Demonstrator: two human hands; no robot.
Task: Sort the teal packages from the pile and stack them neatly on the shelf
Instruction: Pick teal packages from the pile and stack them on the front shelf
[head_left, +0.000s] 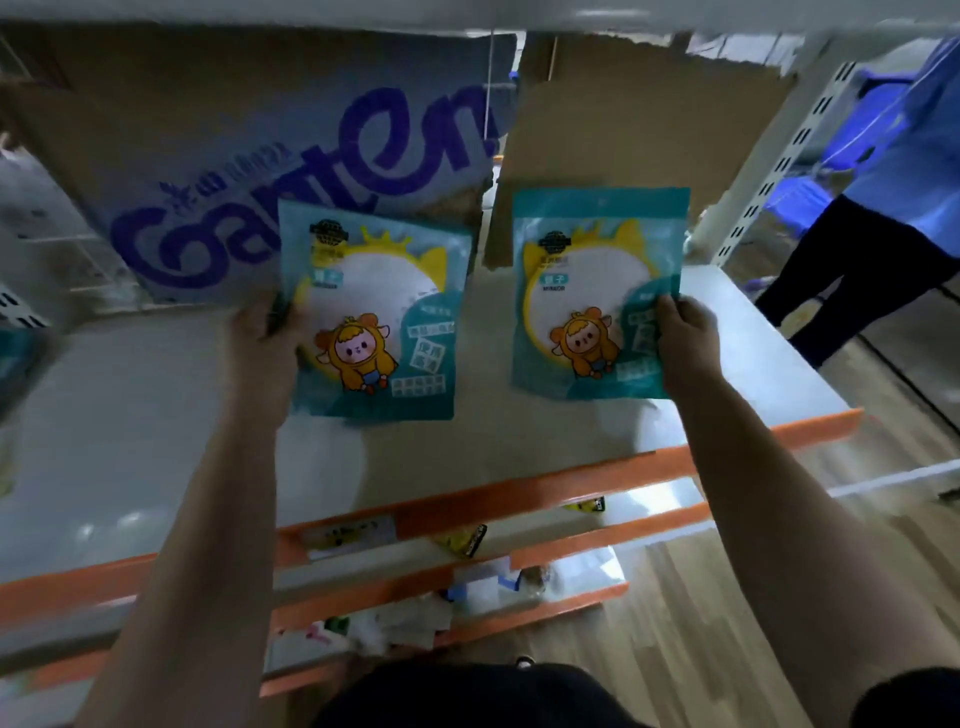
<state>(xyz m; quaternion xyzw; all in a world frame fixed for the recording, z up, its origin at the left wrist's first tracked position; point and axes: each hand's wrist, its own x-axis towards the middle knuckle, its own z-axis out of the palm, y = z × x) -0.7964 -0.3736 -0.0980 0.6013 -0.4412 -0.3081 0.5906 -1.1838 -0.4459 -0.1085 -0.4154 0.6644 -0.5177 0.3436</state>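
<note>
Left hand (265, 338) grips one teal package (379, 312) and right hand (685, 338) a second package (592, 291), both above the shelf (156, 415). Fingers (670, 314) clamped on side edges. I expect the edge pinches may slip and the stack land skewed.

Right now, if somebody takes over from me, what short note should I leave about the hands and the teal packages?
Left hand grips one teal package by its left edge.
Right hand grips a second teal package by its right edge.
Both are held side by side over the grey shelf, in front of cardboard boxes.
Done: two picked.
Left: lay both down as one neat stack.
</note>
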